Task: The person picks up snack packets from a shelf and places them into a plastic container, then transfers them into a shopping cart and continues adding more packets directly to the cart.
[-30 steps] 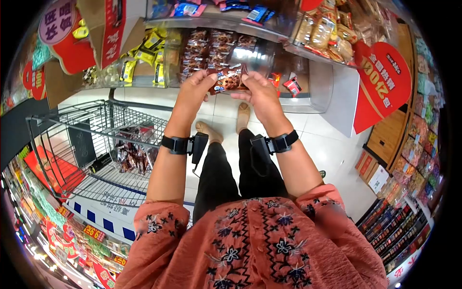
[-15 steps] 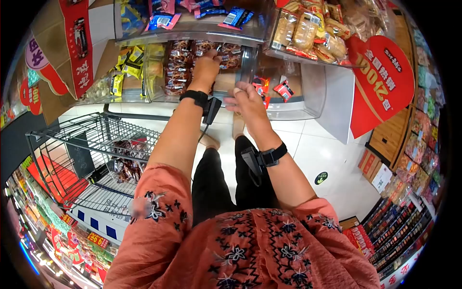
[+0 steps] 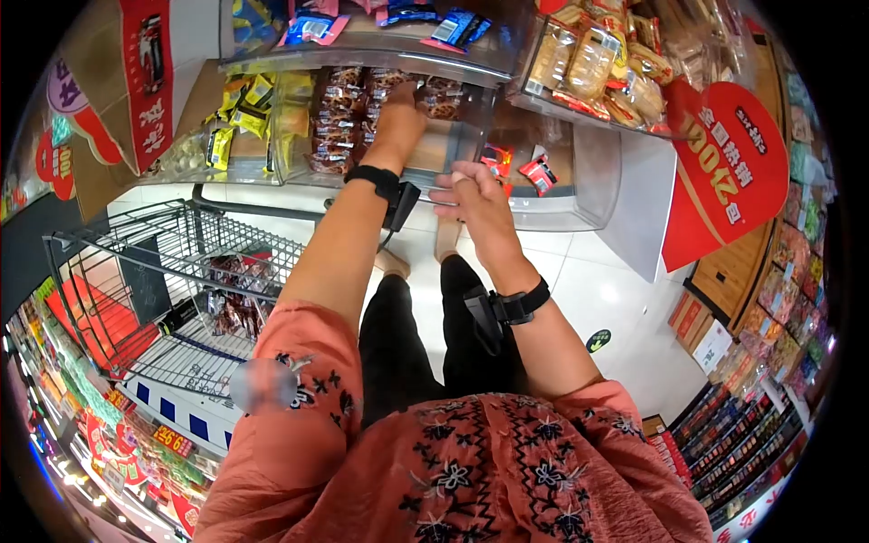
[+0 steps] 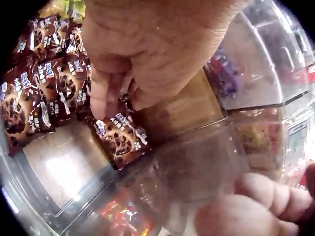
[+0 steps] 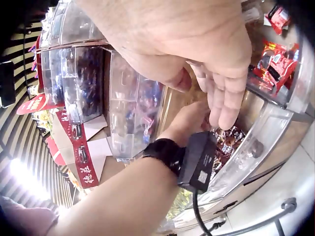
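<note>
In the head view, the left hand (image 3: 398, 122) reaches into a clear bin of brown cookie packets (image 3: 335, 122). The left wrist view shows its fingers at the upper end of one cookie packet (image 4: 120, 142), with wrapper pinched between finger and thumb. More packets (image 4: 66, 86) lie in rows beside it. Over the bin's front edge, the right hand (image 3: 480, 199) holds nothing, its fingers loosely bent. The right wrist view shows the right hand (image 5: 197, 49) above the left hand (image 5: 189, 120), not touching it.
A wire shopping cart (image 3: 172, 271) with brown packets (image 3: 235, 303) inside stands at the left. Yellow packets (image 3: 249, 104) fill the bin left of the cookies; red packets (image 3: 539, 172) lie to the right. Bread packs (image 3: 593, 59) sit higher up, beside a red heart-shaped sign (image 3: 729, 181).
Both hands held a cookie packet between them a second ago. That packet has left the right hand, and the left hand has moved forward into the bin. The right hand has lowered slightly.
</note>
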The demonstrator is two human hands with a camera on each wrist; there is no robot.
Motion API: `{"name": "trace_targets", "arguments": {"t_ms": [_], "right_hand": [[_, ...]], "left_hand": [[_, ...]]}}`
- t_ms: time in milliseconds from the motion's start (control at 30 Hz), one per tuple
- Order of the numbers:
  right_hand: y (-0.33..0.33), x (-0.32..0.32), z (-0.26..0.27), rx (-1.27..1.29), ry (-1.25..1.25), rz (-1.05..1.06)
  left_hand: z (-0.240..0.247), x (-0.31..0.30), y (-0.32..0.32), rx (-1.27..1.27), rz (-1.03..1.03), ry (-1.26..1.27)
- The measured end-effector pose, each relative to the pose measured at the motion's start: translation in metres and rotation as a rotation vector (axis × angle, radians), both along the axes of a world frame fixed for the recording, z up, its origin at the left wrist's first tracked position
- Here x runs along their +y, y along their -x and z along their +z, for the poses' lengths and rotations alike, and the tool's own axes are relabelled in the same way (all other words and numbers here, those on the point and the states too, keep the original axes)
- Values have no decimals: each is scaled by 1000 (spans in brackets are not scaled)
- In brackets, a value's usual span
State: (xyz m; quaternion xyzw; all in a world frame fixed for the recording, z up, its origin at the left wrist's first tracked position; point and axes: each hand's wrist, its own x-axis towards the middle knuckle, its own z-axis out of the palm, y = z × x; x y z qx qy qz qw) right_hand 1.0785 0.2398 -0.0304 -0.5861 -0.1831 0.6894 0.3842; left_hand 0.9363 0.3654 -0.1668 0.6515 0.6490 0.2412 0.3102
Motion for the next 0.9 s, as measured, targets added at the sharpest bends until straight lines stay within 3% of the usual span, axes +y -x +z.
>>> {"name": "trace_targets", "arguments": {"t_ms": [100,133,267,400,500,700,767,833,900], "right_hand": [[6,0,7,-18,-1,17],[9,-1,10,-22,2,32],[25,-9,11,14,22,145],[54,-18,24,6,-9,311],[85,-28,31,-6,2,417],[154,-55,53,92,2,673],[175,-65,61,125,-4,751],[196,-73,72,164,6,812],[214,-80,78,150,6,864]], "left_hand": [[51,-10,19,-218,71,215],[63,-19,30,-172,66,130],[129,-67,84,-535,197,142],[213,-128,148,-483,435,102],[245,-174,202,-434,658,50],[217,-265,326,-401,1004,-25],[176,-308,374,-300,998,38],[138,-340,406,-419,1069,98],[117,-361,416,-272,1088,227]]}}
